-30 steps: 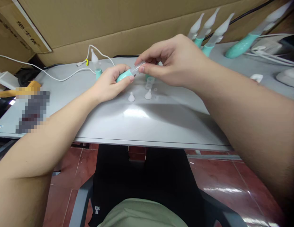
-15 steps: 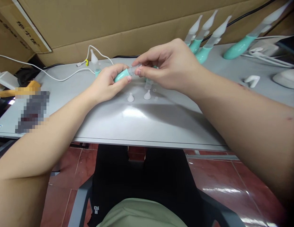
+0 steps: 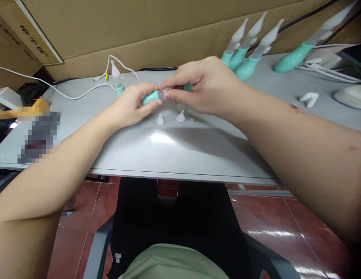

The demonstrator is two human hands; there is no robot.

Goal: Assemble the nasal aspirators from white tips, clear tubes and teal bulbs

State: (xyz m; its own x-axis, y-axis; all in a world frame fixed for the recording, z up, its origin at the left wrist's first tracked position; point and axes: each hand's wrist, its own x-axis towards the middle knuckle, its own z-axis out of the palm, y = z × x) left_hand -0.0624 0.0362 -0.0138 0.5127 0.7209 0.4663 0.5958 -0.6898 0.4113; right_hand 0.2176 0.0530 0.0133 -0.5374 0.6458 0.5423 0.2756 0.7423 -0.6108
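Note:
My left hand (image 3: 130, 101) is wrapped round the teal body of a nasal aspirator (image 3: 150, 98), which lies nearly level above the table. At its right end is a clear plastic section (image 3: 163, 93), pinched between the thumb and fingers of my right hand (image 3: 208, 87). My fingers partly cover that section. Two small white funnel-shaped tips, a left tip (image 3: 160, 119) and a right tip (image 3: 180, 116), stand on the table below my hands. Beside them lie tiny clear pieces (image 3: 191, 120). Another teal part (image 3: 188, 87) shows partly behind my right hand.
Several assembled teal aspirators (image 3: 248, 69) with white nozzles stand at the back right. One more aspirator (image 3: 120, 89) is behind my left hand, near a white cable (image 3: 81, 97). A yellow-handled tool (image 3: 37, 108), a white hook-shaped piece (image 3: 310, 99) and a white mouse (image 3: 351, 96) lie about.
My right hand has moved slightly left and down, closer to the teal body. Less of the clear section shows between my hands.

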